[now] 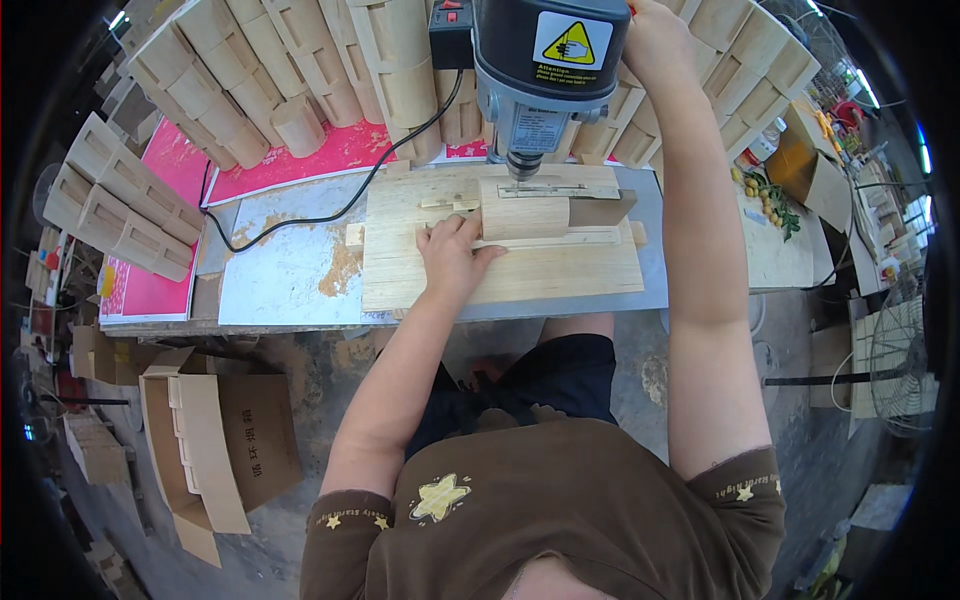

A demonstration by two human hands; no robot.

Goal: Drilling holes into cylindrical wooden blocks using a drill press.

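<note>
A grey bench drill [540, 60] stands over a wooden jig board [500, 270] on the metal table. A pale curved wooden piece [525, 215] lies in the jig right under the drill bit. My left hand [450, 250] presses against the left end of that piece, fingers spread on it and on the board. My right hand [650, 35] reaches up beside the drill head at its right side; what it grips is hidden by the machine.
Stacks of curved wooden parts [250, 80] ring the table's far side and left. A black cable [330, 205] runs across the metal plate [280, 270]. A cardboard box [215, 440] of wooden parts sits on the floor at left. A fan guard [900, 360] stands at right.
</note>
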